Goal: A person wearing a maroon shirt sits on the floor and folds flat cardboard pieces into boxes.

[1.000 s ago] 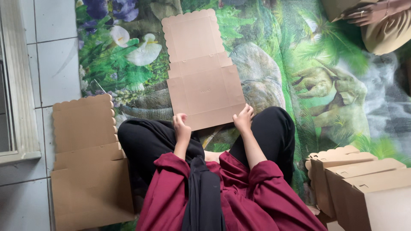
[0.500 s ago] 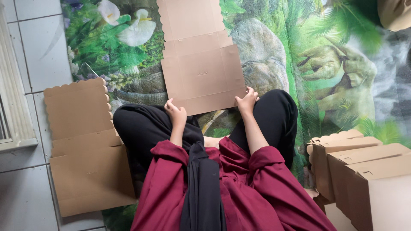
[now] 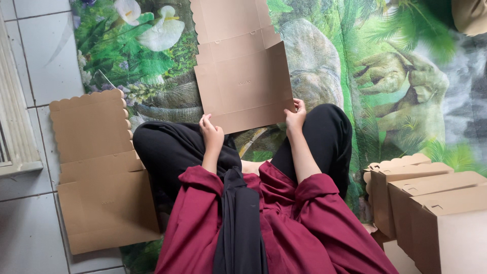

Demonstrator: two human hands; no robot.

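Observation:
A flat, unfolded brown cardboard box blank point(image 3: 238, 76) lies on a printed green floor mat point(image 3: 385, 81) in front of my crossed legs in black trousers. My left hand point(image 3: 210, 133) grips its near edge at the left corner. My right hand point(image 3: 295, 116) holds the near edge at the right corner, thumb on top. My sleeves are dark red. The blank's far end has a scalloped edge and runs out of the top of the view.
A stack of flat cardboard blanks point(image 3: 101, 167) with scalloped edges lies at my left, partly on the grey tiled floor point(image 3: 30, 223). Several folded-up cardboard boxes point(image 3: 431, 203) stand at my right. A white frame point(image 3: 15, 127) runs along the left edge.
The view has shifted downward across the frames. Both hands keep their hold on the blank's near edge, and the blank stays flat on the mat.

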